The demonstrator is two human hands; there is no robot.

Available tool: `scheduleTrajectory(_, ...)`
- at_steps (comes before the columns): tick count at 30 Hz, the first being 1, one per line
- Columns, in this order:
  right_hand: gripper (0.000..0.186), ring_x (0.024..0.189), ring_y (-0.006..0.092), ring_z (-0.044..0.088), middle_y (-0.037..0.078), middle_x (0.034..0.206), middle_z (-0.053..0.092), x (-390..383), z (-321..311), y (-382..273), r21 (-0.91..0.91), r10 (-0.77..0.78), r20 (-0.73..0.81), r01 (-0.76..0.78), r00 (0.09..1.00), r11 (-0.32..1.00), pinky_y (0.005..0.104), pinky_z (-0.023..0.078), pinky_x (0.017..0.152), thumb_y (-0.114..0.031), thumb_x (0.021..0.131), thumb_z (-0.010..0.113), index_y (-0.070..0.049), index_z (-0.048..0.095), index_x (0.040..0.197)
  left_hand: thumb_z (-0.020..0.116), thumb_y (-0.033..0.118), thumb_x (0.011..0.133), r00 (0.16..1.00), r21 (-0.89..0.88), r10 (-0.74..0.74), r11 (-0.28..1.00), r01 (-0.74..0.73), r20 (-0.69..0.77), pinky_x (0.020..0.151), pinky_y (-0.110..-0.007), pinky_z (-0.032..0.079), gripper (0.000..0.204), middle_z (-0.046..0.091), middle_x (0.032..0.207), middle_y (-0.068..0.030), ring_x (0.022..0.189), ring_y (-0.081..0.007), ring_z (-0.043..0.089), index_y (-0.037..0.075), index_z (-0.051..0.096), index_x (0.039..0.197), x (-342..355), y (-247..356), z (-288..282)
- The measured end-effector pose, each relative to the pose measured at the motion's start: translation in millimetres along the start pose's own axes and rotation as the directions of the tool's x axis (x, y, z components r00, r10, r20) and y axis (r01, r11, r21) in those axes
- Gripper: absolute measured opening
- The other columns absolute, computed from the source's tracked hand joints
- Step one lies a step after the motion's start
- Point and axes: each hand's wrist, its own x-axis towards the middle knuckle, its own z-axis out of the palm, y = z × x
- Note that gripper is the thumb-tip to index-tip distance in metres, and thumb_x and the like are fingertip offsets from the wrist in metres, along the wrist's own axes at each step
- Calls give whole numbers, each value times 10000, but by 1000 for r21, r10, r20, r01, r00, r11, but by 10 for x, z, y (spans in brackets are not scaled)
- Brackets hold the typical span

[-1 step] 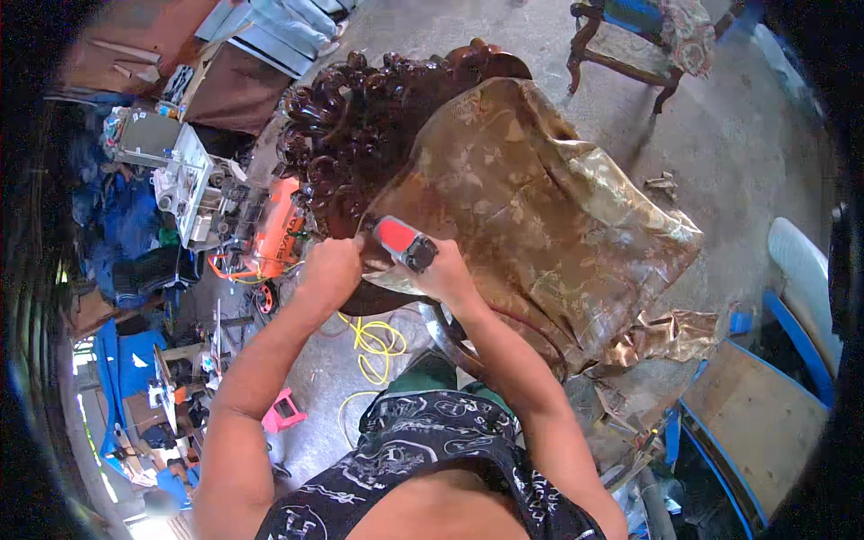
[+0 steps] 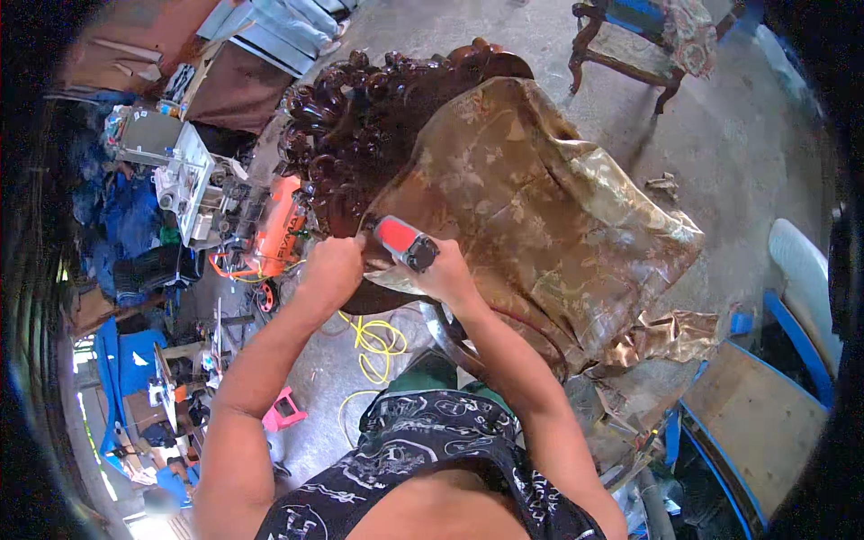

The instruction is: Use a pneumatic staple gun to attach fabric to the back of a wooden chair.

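Observation:
Gold-brown floral fabric (image 2: 504, 198) lies draped over a dark, glossy carved wooden furniture frame (image 2: 328, 135). My right hand (image 2: 445, 273) is wrapped round a red and black staple gun (image 2: 396, 236), its nose down at the fabric's left edge by the wood. Right beside that nose, my left hand (image 2: 333, 268) is closed on the fabric's edge. Its fingertips are partly hidden, and the exact grip cannot be made out. The fabric's far right side hangs loose in folds.
An orange air compressor (image 2: 277, 225) stands to the left, with a yellow hose (image 2: 373, 346) coiled on the floor near my legs. A pink stool (image 2: 284, 410) is lower left. A carved chair (image 2: 621, 67) stands far right; blue-edged boards (image 2: 756, 423) lean at the right.

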Motion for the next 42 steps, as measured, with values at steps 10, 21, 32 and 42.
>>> scheduleTrajectory(10,311,711,171,678,157,823,707,28,-96,-155,-85,64,150,-51,987,995,306,518,689,-142,748,793,-27,688,1018,541,89,858,999,-16,17,1000,-17,-42,686,-472,568,171,683,766,-203,736,-365,696,45,705,882,-64,41,-102)
scheduleTrajectory(21,353,659,195,668,148,777,697,172,-224,-108,-147,98,191,-70,977,987,307,524,665,-173,697,814,-35,695,1000,582,84,790,998,-83,-8,997,3,-63,714,-485,550,177,677,785,-188,763,-362,677,72,697,924,-101,25,19)
scheduleTrajectory(32,359,743,370,677,213,787,673,-257,-182,-51,-196,61,9,-58,998,979,399,538,666,-179,682,784,-75,696,1015,626,48,777,920,-435,-81,895,-102,-384,679,-469,524,207,545,941,-187,776,-373,626,13,624,981,-380,413,727)
scheduleTrajectory(42,290,658,216,680,143,762,697,-306,-355,-121,-216,19,38,-10,999,976,313,519,639,-197,759,787,-34,703,984,590,188,916,738,-688,-400,716,-118,-543,732,-404,517,282,657,967,-204,828,-334,648,81,660,1168,-441,446,895)
